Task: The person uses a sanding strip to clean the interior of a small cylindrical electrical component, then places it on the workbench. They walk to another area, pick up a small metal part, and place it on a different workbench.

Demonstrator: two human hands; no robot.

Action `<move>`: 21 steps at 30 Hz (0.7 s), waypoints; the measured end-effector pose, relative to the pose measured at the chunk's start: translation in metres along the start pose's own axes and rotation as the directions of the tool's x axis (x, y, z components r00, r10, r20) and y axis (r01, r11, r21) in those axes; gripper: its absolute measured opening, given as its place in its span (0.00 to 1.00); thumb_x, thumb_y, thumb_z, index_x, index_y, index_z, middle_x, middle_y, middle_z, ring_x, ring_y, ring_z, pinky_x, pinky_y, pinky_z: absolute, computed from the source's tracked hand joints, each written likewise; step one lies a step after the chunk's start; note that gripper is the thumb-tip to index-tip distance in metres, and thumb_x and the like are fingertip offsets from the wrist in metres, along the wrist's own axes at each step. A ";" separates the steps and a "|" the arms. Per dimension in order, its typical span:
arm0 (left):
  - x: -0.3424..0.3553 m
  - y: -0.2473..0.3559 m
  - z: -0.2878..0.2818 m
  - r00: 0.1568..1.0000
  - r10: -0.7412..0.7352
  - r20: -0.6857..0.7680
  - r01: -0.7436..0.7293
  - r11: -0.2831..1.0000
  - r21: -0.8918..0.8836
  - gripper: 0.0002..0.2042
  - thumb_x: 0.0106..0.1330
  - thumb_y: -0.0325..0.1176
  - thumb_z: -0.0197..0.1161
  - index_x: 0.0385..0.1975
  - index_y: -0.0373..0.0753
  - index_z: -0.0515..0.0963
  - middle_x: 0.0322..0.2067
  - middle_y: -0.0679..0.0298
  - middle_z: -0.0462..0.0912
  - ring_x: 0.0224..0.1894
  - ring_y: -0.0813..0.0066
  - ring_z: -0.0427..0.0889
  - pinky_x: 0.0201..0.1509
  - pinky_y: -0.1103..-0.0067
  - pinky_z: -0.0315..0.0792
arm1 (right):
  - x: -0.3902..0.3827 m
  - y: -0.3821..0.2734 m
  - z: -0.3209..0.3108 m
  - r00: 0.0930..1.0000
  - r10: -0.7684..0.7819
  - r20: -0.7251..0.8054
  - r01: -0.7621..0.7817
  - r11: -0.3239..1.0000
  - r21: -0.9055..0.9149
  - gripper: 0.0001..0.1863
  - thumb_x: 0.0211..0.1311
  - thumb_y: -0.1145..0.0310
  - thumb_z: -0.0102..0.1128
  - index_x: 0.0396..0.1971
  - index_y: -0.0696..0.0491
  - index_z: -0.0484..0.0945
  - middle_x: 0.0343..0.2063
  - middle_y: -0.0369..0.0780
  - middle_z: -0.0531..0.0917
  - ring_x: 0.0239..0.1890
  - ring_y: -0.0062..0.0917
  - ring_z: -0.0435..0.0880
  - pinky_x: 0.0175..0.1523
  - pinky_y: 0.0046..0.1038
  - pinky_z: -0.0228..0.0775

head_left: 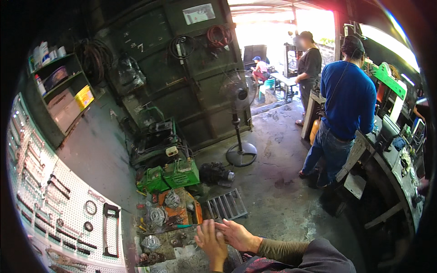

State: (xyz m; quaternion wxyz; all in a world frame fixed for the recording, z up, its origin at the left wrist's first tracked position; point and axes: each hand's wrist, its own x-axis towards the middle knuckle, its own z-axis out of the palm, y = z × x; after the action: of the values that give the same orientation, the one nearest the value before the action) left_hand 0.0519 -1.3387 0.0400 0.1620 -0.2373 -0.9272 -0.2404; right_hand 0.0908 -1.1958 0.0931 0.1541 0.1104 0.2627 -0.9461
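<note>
My left hand (211,242) and my right hand (239,236) meet above the near edge of a cluttered workbench. Fingers on both are mostly stretched out, and the right fingertips touch or overlap the left hand. Nothing clearly shows in either hand; the space between the palms is partly hidden. Just left of them is a tool with a teal handle (184,226), seemingly lying on the bench. Round metal parts that look like alternator housings sit beyond, one silvery part (158,216) by an orange piece (197,212) and another metal part (150,242) nearer me.
A pegboard (98,227) with wrenches and a hacksaw (110,230) lines the left. Green machinery (168,175), a dark motor (217,174), a metal rack (227,204) and a standing fan (241,154) occupy the floor ahead. A person in blue (348,98) stands at the right-hand bench; others are farther off.
</note>
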 end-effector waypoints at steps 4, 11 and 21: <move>0.003 -0.025 0.030 0.906 -0.084 0.415 0.397 0.507 -0.765 0.31 0.79 0.57 0.53 0.72 0.41 0.71 0.72 0.51 0.71 0.75 0.54 0.67 0.78 0.58 0.60 | -0.032 -0.024 -0.006 0.987 -0.119 0.104 0.112 0.991 0.074 0.41 0.82 0.40 0.41 0.79 0.58 0.58 0.73 0.48 0.71 0.72 0.35 0.73 0.78 0.37 0.60; -0.014 0.090 0.083 0.667 -0.020 0.744 0.743 -0.052 -0.667 0.26 0.79 0.57 0.55 0.59 0.40 0.74 0.55 0.55 0.75 0.58 0.60 0.72 0.63 0.62 0.67 | -0.052 -0.039 -0.033 0.857 -0.511 -0.065 0.512 0.859 0.007 0.36 0.83 0.50 0.47 0.78 0.59 0.55 0.65 0.51 0.76 0.65 0.37 0.79 0.68 0.40 0.73; -0.016 0.194 0.142 0.662 -0.156 0.733 0.749 0.134 -0.649 0.24 0.79 0.57 0.57 0.41 0.38 0.79 0.32 0.60 0.81 0.33 0.68 0.79 0.41 0.69 0.78 | -0.165 -0.058 -0.117 0.739 -0.602 0.303 0.154 -0.286 -0.946 0.38 0.82 0.51 0.51 0.81 0.52 0.51 0.79 0.60 0.49 0.77 0.58 0.61 0.73 0.49 0.68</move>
State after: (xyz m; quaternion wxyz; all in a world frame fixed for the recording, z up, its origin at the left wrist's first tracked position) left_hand 0.1396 -1.1207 -0.0133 -0.3377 -0.0264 -0.6356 -0.6937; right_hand 0.2389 -1.0478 0.0705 -0.1801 0.0096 0.9040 -0.3876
